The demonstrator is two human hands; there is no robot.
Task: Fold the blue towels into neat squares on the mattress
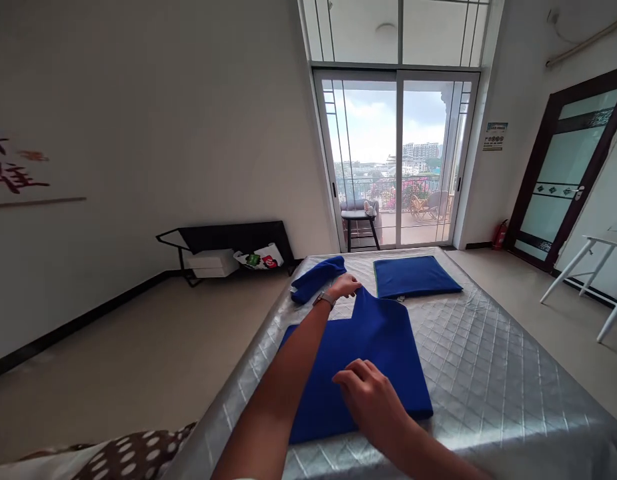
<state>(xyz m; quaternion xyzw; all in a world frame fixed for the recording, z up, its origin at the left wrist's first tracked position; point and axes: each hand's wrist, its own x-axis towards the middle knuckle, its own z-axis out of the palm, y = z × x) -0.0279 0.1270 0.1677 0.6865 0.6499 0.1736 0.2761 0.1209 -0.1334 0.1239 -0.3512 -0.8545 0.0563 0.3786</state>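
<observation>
Left hand (345, 287) grips the edge of a folded royal-blue cloth (388, 337) on a silver quilted mattress (478, 347), right hand (371, 397) curls above, its grip impossible to tell, two more blue cloths (418, 275) beyond, one white rectangular box (209, 265), one white printed bag (271, 256), contents hidden.

The nearest folded blue cloth (383, 340) is seen as matt and smooth. The broad silver quilted mattress (488, 360) is faced with shiny, diamond-stitched fabric. The dark-framed rectangular door (563, 167) is glazed with frosted glass.
</observation>
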